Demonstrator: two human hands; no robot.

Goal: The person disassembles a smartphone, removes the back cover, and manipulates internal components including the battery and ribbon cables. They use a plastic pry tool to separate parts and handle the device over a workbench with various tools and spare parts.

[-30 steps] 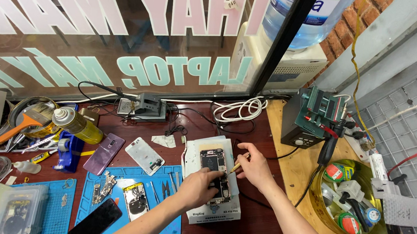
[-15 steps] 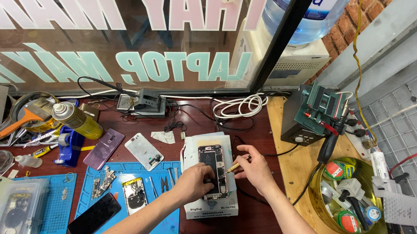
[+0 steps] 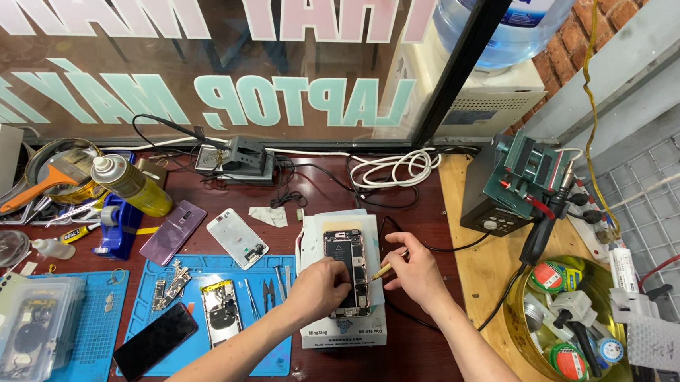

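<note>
An opened smartphone lies face down with its insides showing on a white box-shaped pad in the middle of the bench. My left hand rests on the phone's lower left edge and steadies it. My right hand grips a thin yellow-handled tool whose tip points at the phone's right side.
A blue work mat with a phone back, tweezers and a black phone lies left of the pad. Further left are a purple phone, a yellow spray can and a parts box. A soldering station and a yellow bowl of tape rolls sit right.
The camera view has shifted slightly. My hands stay on the opened phone; the right hand with the tool has moved a little along the phone's right edge.
</note>
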